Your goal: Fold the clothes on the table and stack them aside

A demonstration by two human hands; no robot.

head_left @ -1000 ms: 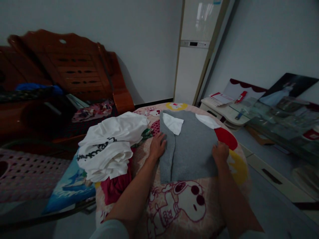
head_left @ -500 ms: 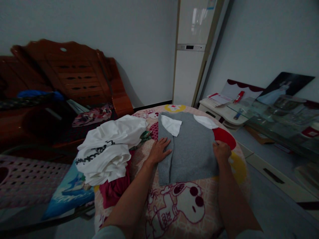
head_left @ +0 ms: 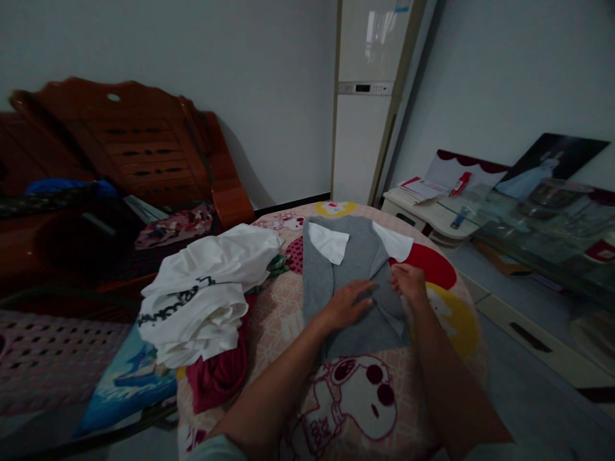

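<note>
A grey knitted garment with white parts near its top lies on the patterned cloth of a round table. Its left side is folded inward, and its right side is partly turned in with a loose flap. My left hand rests over the middle of the grey fabric, fingers apart and holding nothing. At the right edge, my right hand has its fingers closed on the grey garment. Left of it lie a rumpled white garment with black lettering and a dark red cloth.
A wooden bench with clothes stands at the back left. A tall white air conditioner is in the corner. On the right are a low white cabinet and a glass shelf with dishes.
My left hand has moved right from the garment's left fold to its middle. My right hand has moved inward, bringing the right edge of the grey garment in.
</note>
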